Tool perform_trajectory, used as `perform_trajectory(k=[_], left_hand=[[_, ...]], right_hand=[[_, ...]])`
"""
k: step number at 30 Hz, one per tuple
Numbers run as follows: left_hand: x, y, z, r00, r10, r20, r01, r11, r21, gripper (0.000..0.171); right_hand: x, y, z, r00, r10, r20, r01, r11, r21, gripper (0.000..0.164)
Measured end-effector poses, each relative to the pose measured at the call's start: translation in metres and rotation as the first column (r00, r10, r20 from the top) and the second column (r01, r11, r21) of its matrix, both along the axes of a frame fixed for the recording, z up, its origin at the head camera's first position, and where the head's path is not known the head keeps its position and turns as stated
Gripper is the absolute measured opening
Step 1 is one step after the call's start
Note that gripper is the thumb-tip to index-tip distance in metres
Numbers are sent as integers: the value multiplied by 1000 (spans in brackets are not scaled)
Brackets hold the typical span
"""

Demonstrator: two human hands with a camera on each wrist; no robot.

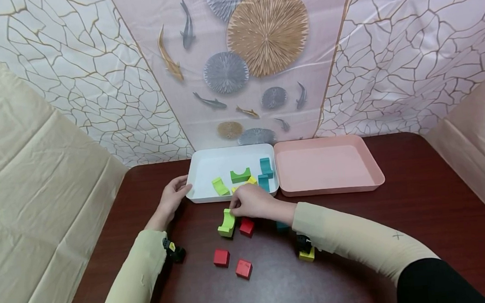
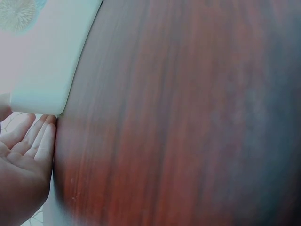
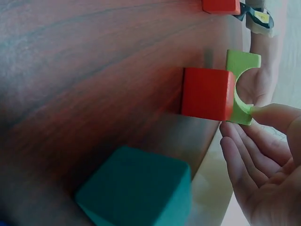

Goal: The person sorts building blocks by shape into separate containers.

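Observation:
My right hand [image 1: 252, 201] pinches one end of a light green arch block [image 1: 227, 224], between thumb and fingers, in front of the white tray. At the tray's left side, my left hand [image 1: 173, 197] holds the rim of the white tray [image 1: 203, 199], its thumb over the edge. The left wrist view shows that hand's fingers [image 2: 43, 136] fairly straight beside the tray's wall. Close by the held block is a red cube [image 1: 247, 226], which partly covers the block in the right wrist view. Green, yellow and teal arch blocks lie in the tray, some behind my right hand.
To the right, a pink tray [image 1: 334, 189] stands against the white one. Two more red cubes [image 1: 222, 257] lie nearer on the dark table. A teal block [image 3: 136, 188] and a yellow block [image 1: 306, 255] sit partly hidden by the right forearm.

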State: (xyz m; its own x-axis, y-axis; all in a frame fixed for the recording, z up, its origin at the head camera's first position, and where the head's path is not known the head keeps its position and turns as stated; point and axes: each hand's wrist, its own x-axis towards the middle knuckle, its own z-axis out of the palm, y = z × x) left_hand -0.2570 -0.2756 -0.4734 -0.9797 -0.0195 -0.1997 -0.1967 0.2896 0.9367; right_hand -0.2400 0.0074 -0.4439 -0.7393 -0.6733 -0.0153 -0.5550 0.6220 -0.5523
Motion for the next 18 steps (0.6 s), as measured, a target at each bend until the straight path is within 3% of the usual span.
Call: perform_trajectory(k=[9, 18], left_hand=[[-6, -8, -21, 1000, 1, -31, -2, 1000, -24, 59], [-7, -8, -25, 999, 1, -51, -2, 1000, -30, 56]], right_hand=[[-5, 4, 11, 999, -22, -39, 21, 999, -40, 9], [-15, 8, 20, 994, -66, -83, 61, 996, -60, 11]])
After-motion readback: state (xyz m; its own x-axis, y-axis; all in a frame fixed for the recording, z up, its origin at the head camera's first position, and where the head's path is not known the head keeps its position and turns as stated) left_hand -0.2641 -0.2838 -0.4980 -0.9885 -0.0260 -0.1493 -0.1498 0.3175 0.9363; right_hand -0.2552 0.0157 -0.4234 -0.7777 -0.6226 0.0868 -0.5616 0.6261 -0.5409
